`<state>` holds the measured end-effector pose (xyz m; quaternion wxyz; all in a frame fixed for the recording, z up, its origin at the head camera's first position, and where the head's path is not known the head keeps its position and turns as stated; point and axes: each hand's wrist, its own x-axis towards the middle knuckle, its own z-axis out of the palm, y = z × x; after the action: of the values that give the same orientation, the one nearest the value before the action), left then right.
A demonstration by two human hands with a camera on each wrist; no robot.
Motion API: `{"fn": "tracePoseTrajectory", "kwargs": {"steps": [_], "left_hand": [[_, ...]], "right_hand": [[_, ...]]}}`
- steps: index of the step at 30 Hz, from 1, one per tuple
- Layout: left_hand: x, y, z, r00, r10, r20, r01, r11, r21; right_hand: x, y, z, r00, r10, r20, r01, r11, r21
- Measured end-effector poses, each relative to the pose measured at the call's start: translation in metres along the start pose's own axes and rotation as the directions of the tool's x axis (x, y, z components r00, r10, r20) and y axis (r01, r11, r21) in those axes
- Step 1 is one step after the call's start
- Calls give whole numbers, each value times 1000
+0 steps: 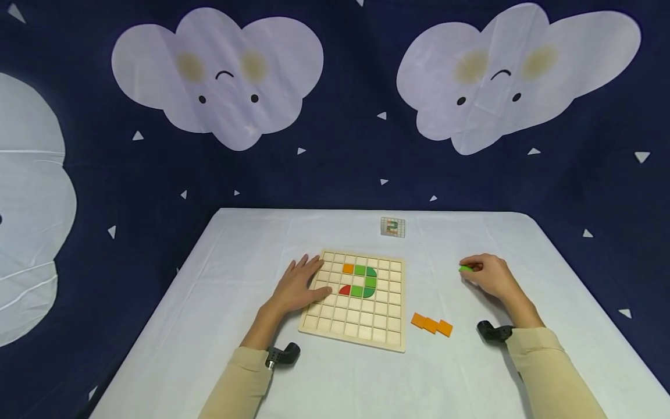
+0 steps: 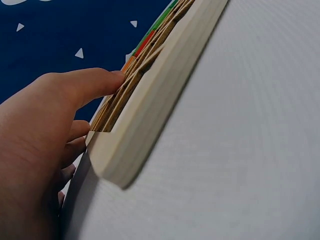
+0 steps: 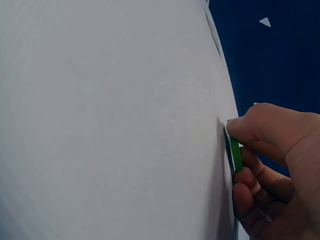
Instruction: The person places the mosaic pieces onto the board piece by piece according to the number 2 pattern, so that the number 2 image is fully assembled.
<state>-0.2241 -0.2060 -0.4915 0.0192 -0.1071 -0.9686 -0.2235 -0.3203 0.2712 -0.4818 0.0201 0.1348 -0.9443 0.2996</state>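
Observation:
A wooden grid board [image 1: 361, 317] lies on the white table, with several coloured tiles in its cells: an orange tile [image 1: 348, 268], a red quarter-round tile [image 1: 345, 290], and green squares and rounded pieces. My left hand [image 1: 299, 286] rests on the board's left edge, fingers spread and thumb over the grid. Right of the board, my right hand [image 1: 488, 273] pinches a green tile [image 3: 236, 152] between thumb and fingers, close to the tabletop. Its exact shape is partly hidden by the fingers. In the left wrist view the thumb touches the board's rim [image 2: 145, 125].
Three orange square tiles [image 1: 430, 325] lie in an overlapping row on the table [image 1: 445, 378], right of the board. Behind the board stands a small pattern card [image 1: 392, 227] showing a coloured figure on a grid. A dark blue cloth with clouds [image 1: 356, 163] hangs behind the table.

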Motion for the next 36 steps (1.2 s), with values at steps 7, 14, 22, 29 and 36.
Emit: {"fn": "tracePoseTrajectory", "kwargs": {"steps": [7,14,22,29,36], "left_hand": [[0,1,1,1000,-3,-9,3,1000,-3],[-1,1,1,1000,-13,1,13,1000,5],[0,1,1,1000,-4,-2,4,1000,5],[0,2,1,1000,-7,-6,7,1000,2],[2,1,1,1000,-11,4,11,1000,13]], "right_hand": [[2,-3,6,999,-46,-6,46,999,8],[4,-15,13,996,-91,21,90,995,49],[6,-36,17,988,-148,32,144,985,99],[8,-60,24,972,-234,25,230,966,114],[8,-83,31,953,-300,45,291,945,149]]}}
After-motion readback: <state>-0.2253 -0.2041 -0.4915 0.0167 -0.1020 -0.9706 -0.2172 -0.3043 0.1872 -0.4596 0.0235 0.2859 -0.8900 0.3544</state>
